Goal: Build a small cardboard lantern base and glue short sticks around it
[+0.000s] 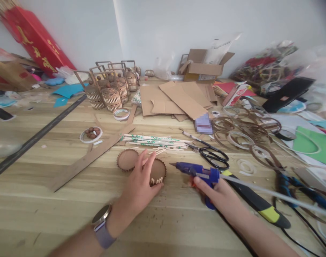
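Note:
My left hand (140, 180) reaches over a round cardboard base (159, 167) with a dark notched rim. Its fingers are spread, with the thumb at the near rim beside a short row of upright little sticks (156, 181). The hand hides the base's left side. A second round base (127, 159) lies just left of my fingers. In my right hand (216, 192) is a blue glue gun (197, 170), its nozzle pointing left toward the base and apart from it. A long, pale glue stick (259, 191) sticks out of its back.
Paper-wrapped sticks (154, 140) and black scissors (213, 155) lie beyond my hands. A cardboard strip (93, 157) is at left, near a ring of brown beads (91, 134). Small lidded baskets (111, 98) stand behind. Brown coils (245, 130), pliers (284, 184) and a yellow-black cutter (255, 201) occupy the right.

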Demonstrator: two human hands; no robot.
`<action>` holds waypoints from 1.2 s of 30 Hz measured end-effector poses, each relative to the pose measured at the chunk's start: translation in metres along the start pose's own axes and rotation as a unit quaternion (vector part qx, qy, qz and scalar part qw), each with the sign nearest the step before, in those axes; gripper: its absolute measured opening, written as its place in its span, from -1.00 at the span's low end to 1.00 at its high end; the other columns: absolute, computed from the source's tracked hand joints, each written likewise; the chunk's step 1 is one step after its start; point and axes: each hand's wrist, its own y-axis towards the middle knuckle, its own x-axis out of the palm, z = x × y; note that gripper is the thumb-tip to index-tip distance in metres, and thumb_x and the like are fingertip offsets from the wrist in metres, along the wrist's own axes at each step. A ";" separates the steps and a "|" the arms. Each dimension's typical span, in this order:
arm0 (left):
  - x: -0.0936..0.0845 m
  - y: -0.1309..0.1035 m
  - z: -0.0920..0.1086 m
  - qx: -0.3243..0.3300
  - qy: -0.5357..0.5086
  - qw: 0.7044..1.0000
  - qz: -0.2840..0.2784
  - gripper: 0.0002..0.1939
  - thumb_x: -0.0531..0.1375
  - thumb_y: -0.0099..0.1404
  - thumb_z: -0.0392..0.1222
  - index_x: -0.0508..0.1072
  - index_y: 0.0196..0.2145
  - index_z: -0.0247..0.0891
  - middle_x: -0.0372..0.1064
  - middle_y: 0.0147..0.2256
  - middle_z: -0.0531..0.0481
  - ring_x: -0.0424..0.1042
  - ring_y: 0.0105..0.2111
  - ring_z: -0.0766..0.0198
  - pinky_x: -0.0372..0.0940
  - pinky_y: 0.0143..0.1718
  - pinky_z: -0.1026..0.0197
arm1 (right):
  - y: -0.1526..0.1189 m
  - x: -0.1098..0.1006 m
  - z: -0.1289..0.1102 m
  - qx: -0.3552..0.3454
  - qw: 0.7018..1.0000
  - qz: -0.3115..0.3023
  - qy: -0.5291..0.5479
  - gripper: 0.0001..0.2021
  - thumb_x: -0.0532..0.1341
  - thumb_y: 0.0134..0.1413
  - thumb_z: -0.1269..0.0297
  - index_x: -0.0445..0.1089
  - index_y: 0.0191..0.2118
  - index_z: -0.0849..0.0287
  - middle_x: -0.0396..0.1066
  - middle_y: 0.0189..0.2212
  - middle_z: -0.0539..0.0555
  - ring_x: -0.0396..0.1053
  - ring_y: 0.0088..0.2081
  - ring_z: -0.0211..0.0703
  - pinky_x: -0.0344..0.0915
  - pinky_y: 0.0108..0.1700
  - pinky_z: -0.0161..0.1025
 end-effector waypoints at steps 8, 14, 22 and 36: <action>0.000 0.000 -0.002 -0.004 -0.009 1.000 -0.006 -0.01 0.39 0.06 -0.37 -0.04 0.30 -0.02 -0.03 0.29 -0.28 0.32 0.16 -0.14 0.41 0.03 -0.15 | 0.009 -0.040 0.001 0.155 0.978 -0.114 0.079 -0.47 0.21 -0.01 -0.29 0.42 -0.39 0.19 0.52 -0.47 0.14 0.48 -0.44 -0.14 0.41 -0.34 -0.22; 0.001 0.000 -0.002 -0.006 -0.007 1.000 -0.011 -0.01 0.39 0.06 -0.39 -0.05 0.30 -0.03 -0.03 0.29 -0.30 0.31 0.17 -0.13 0.39 0.06 -0.13 | 0.014 -0.058 -0.013 0.043 0.899 -0.068 -0.430 -0.43 -0.01 0.22 -0.18 0.31 -0.64 0.10 0.43 -0.63 0.12 0.41 -0.55 -0.05 0.16 -0.50 -0.21; 0.001 0.001 -0.002 -0.010 -0.003 1.000 -0.017 -0.03 0.38 0.06 -0.37 -0.04 0.29 -0.04 -0.02 0.29 -0.29 0.26 0.21 -0.15 0.35 0.09 -0.17 | 0.057 -0.014 -0.071 -0.168 0.800 -0.036 -0.575 -0.85 0.11 0.27 0.35 0.43 -0.25 0.14 0.53 -0.25 0.12 0.49 -0.17 -0.06 0.27 -0.25 -0.29; 0.000 0.002 0.000 -0.018 -0.004 1.000 -0.026 -0.01 0.39 0.04 -0.39 -0.05 0.29 -0.06 -0.03 0.30 -0.29 0.19 0.25 -0.17 0.27 0.16 -0.21 | 0.089 0.028 -0.072 -0.272 0.788 -0.079 -0.547 -0.74 0.09 0.14 0.60 0.41 -0.08 0.33 0.51 -0.17 0.31 0.47 -0.10 0.05 0.33 -0.09 -0.17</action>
